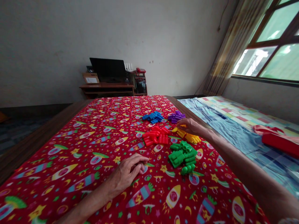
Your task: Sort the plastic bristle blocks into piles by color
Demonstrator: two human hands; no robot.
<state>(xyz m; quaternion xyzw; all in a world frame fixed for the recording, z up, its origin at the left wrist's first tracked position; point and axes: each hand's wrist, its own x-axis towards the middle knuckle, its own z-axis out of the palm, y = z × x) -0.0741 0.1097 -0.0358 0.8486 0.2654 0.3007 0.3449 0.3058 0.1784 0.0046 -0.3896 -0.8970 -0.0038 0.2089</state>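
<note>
My left hand lies on its side on the red patterned cloth, loosely curled and open, with nothing seen in it. My right hand reaches over the yellow plastic blocks, its fingers bent down and closed on a yellow block at the pile's far left end. The fingertips are partly hidden. Just beyond it sits a pile of purple blocks. Blue blocks lie to the left of those. Red blocks are between my two hands, and green blocks lie nearer to me.
The cloth covers a table with a dark wooden edge. On the right is a bed with a red box-like object on it. A desk with a monitor stands at the far wall.
</note>
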